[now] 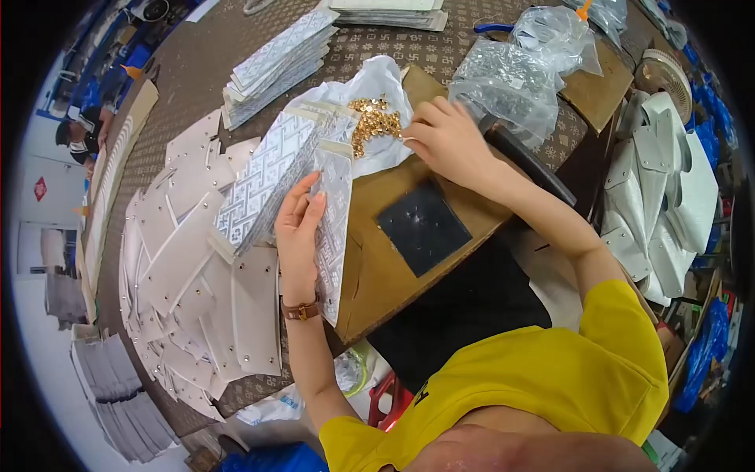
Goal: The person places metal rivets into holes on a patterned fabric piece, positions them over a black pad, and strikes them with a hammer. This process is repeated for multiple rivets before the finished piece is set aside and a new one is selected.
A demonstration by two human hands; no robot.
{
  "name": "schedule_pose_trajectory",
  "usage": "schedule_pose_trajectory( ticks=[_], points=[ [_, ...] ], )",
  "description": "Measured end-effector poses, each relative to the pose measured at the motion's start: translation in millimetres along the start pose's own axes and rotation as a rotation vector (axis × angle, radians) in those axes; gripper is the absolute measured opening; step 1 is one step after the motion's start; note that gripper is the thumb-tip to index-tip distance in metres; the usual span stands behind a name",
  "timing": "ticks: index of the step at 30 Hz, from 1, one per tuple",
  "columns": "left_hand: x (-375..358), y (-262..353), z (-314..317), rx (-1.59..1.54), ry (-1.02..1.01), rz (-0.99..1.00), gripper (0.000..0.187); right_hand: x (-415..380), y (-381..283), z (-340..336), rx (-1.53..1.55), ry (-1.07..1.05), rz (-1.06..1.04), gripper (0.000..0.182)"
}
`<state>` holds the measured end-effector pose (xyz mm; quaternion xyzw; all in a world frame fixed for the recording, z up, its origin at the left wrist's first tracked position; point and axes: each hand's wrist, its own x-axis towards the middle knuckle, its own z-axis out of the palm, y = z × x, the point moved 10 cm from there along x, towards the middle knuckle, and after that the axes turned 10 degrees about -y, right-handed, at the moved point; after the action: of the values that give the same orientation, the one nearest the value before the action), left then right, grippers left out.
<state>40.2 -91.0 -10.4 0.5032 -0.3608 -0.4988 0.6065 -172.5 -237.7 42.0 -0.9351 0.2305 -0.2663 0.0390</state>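
My left hand (pixel 299 228) holds a long patterned white strip (pixel 333 236) by its edge, lying across the corner of a wooden board (pixel 377 267). My right hand (pixel 448 141) reaches into a heap of small gold metal pieces (pixel 374 122) on white plastic sheeting (pixel 377 82); its fingertips pinch at the heap's edge, and I cannot tell if a piece is in them. A pile of matching patterned strips (pixel 267 177) lies left of the held one. A black square pad (pixel 422 226) sits on the board near my right forearm.
Plain white cut pieces (pixel 189 267) are spread over the left of the table. More strip stacks (pixel 275 67) lie at the back. Clear bags of small hardware (pixel 507 82) sit at the back right, and white shaped parts (pixel 668 197) are piled to the right. Another person (pixel 79 130) sits far left.
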Motion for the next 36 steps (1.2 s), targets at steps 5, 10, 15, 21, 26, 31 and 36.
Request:
schedule_pose_trajectory(
  ticks=[5, 10, 15, 21, 26, 31, 36],
  points=[
    [-3, 3, 7, 0.03, 0.009, 0.013, 0.04, 20, 11, 34, -0.122, -0.107, 0.024, 0.01],
    [-5, 4, 9, 0.051, -0.001, -0.016, 0.039, 15, 7, 32, -0.04, -0.11, -0.006, 0.009],
    [-3, 3, 7, 0.139, 0.008, -0.012, 0.039, -1, -28, 3, 0.015, -0.092, -0.204, 0.012],
    [-4, 6, 17, 0.143, 0.007, 0.004, 0.04, -25, -47, 2, 0.061, -0.217, -0.328, 0.013],
    [-3, 7, 15, 0.218, -0.013, 0.017, 0.039, -44, -81, -18, 0.042, -0.32, -0.498, 0.019],
    [-5, 4, 28, 0.241, -0.064, 0.002, 0.038, -69, -87, -12, -0.026, -0.391, -0.555, 0.024],
    [-8, 0, 40, 0.372, -0.097, -0.018, 0.039, -61, -63, -24, 0.149, -0.36, -0.378, 0.019]
  ],
)
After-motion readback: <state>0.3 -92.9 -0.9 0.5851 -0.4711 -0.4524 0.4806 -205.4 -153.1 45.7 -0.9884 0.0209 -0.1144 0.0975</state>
